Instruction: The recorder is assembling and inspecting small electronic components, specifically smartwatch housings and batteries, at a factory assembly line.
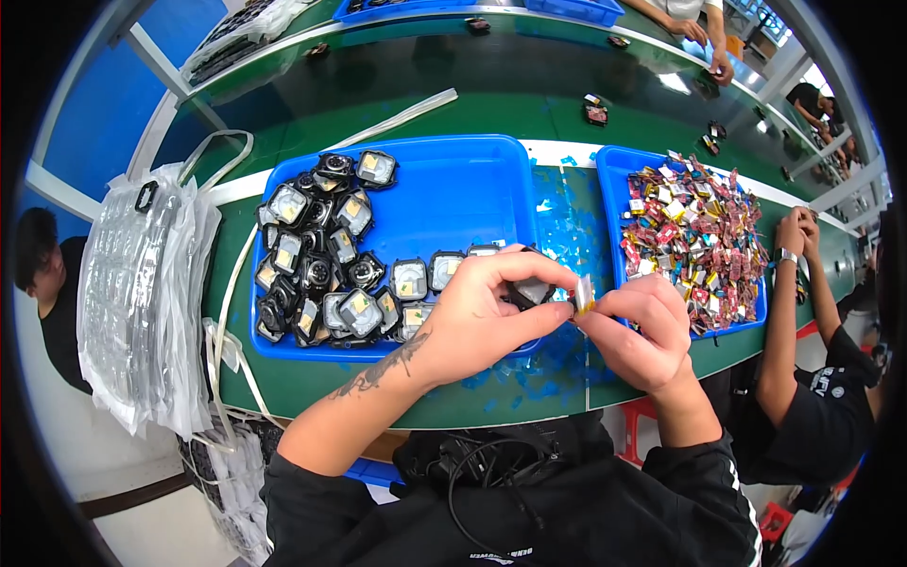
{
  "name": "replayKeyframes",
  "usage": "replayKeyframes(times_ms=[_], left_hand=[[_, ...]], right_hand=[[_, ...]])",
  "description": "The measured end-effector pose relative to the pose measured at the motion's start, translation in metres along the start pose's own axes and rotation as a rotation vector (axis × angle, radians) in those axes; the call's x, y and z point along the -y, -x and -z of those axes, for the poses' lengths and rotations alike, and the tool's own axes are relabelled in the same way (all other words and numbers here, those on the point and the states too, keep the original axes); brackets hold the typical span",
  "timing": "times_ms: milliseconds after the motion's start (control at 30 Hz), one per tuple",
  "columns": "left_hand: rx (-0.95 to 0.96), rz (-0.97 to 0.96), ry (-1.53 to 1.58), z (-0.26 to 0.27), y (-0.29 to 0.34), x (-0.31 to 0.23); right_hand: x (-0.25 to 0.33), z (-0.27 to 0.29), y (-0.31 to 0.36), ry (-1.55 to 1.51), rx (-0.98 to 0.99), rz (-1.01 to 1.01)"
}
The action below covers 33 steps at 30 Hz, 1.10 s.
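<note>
My left hand is closed around a black smartwatch case, thumb and forefinger at its right side. My right hand pinches a small silver and yellow battery-like part right beside that case; whether the two are joined is hidden by my fingers. Under and left of my left hand lies a blue tray with several black watch cases crowded along its left and front. Beyond my right hand, a second blue tray is heaped with small red circuit boards and silver-yellow batteries.
Behind the trays runs a green conveyor belt with a few small assemblies on it. Stacked clear plastic trays stand at the left. Another person's arms are at the bench on the right, and a co-worker's hands across the belt.
</note>
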<state>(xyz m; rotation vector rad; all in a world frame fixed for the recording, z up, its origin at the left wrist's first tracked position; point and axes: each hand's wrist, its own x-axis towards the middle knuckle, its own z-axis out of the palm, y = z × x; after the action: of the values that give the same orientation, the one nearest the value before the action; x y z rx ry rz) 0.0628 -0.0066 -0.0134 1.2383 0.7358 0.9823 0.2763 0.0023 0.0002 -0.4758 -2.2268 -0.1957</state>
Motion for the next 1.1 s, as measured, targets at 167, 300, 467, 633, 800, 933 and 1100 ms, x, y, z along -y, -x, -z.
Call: replayKeyframes(times_ms=[167, 300, 467, 633, 800, 933, 1100], left_hand=[[0.027, 0.244, 0.120, 0.001, 0.001, -0.004], [0.022, 0.284, 0.138, 0.001, 0.001, -0.006], [-0.010, 0.232, 0.075, -0.002, 0.000, -0.006], [-0.051, -0.076, -0.196, -0.002, 0.001, 0.001], [-0.042, -0.076, -0.108, -0.005, 0.002, 0.001], [-0.121, 0.107, -0.025, -0.006, 0.001, -0.003], [-0.153, 0.059, -0.245, -0.001, -0.001, 0.008]], right_hand=[[0.003, -0.005, 0.007, -0.146, -0.025, -0.130], [0.009, -0.002, -0.001, -0.360, 0.013, -0.305], [0.013, 0.000, 0.000, -0.368, 0.031, -0.378], [0.018, -0.001, -0.010, -0.364, 0.045, -0.563], [0.014, 0.000, -0.007, -0.425, -0.002, -0.551], [0.015, 0.002, -0.003, -0.542, -0.066, -0.645], [0.020, 0.000, 0.002, -0.754, -0.152, -0.773]])
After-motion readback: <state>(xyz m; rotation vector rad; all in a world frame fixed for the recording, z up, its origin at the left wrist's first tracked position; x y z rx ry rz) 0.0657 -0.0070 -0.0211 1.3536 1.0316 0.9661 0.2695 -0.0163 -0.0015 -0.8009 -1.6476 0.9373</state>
